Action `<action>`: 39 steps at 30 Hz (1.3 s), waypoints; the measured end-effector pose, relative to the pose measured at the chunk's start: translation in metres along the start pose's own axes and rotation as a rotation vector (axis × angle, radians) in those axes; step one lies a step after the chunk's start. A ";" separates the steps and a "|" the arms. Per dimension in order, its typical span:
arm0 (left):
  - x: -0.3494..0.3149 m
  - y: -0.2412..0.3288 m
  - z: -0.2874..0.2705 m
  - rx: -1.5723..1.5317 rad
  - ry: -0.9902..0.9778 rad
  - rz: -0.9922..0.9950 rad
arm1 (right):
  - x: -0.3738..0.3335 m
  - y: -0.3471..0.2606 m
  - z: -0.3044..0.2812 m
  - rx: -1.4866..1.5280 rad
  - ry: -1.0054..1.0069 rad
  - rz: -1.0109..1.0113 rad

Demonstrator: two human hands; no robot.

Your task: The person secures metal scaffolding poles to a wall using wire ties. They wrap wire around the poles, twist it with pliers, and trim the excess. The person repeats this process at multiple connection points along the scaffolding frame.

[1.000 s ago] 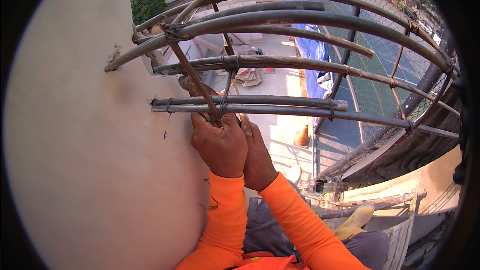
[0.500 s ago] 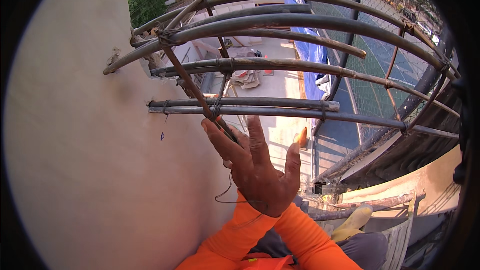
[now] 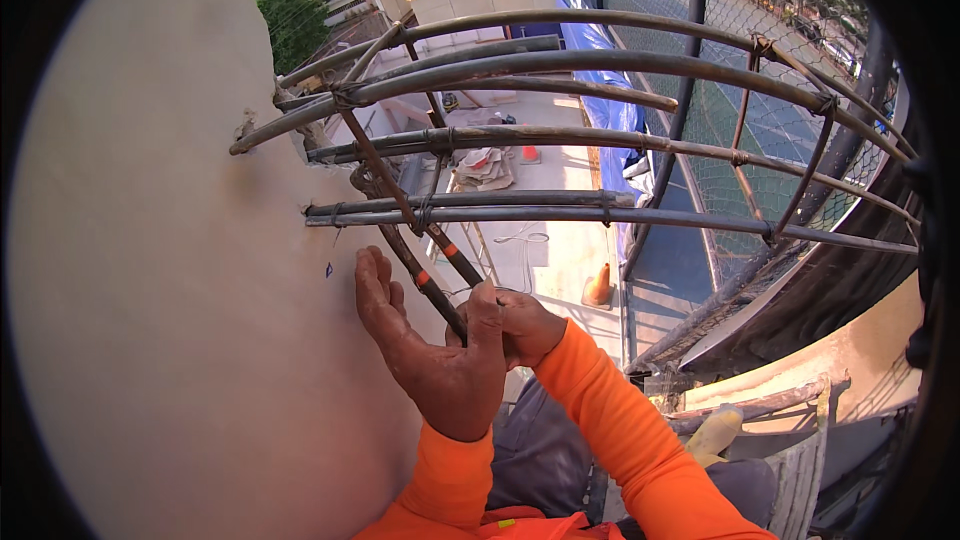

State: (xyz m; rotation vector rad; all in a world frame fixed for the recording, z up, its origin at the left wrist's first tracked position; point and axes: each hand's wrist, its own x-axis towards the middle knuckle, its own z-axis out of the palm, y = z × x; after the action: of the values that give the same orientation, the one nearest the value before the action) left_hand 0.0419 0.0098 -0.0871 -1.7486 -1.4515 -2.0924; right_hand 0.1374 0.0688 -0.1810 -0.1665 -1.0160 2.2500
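Note:
My left hand (image 3: pixel 440 365) is raised beside the pale wall, its fingers loosely apart and the thumb pointing up. Close against it on the right, my right hand (image 3: pixel 530 325) has its fingers curled in near the lower ends of two thin steel bars. My left thumb hides part of the right fingertips, so what they grip is unclear. A thin wire shows just above the hands. Each bar end, the left rebar (image 3: pixel 406 255) and the right rebar (image 3: pixel 440 237), carries an orange mark. Both belong to a cage of long rebars (image 3: pixel 520 214) tied with wire.
The pale wall (image 3: pixel 200 340) fills the left, with bars sticking out of it. Far below, an orange cone (image 3: pixel 599 287) stands on the floor near blue sheeting (image 3: pixel 618 100). A chain-link fence (image 3: pixel 740 190) borders a court. Pipes and boards (image 3: pixel 800 470) lie at lower right.
My left hand has dropped and moved left, off the marked bars. My right hand, mostly hidden before, now shows at the bar ends. The view has shifted slightly.

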 end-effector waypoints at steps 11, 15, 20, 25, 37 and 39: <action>0.035 -0.046 0.024 -0.652 -0.347 -0.600 | -0.013 -0.009 0.028 -0.854 0.479 -0.336; 0.022 -0.045 0.042 -0.481 -0.165 -0.467 | 0.003 0.032 0.043 -1.192 0.986 -0.663; 0.023 -0.042 0.026 -0.051 -0.261 -0.202 | 0.018 0.024 -0.001 -0.948 0.554 -0.613; 0.030 -0.043 0.015 -0.570 -0.311 -0.618 | 0.012 -0.032 -0.024 -0.363 -0.044 0.129; 0.027 -0.040 0.020 -0.222 -0.210 -0.452 | 0.037 0.053 0.017 -1.545 0.996 -0.578; 0.026 -0.034 0.009 -0.235 -0.280 -0.479 | 0.030 0.041 0.011 -1.071 0.582 -0.621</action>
State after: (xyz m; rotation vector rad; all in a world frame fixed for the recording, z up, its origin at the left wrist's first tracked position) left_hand 0.0200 0.0482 -0.0882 -2.0052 -1.9353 -2.3995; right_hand 0.0891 0.0603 -0.1987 -0.7756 -1.5376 0.8513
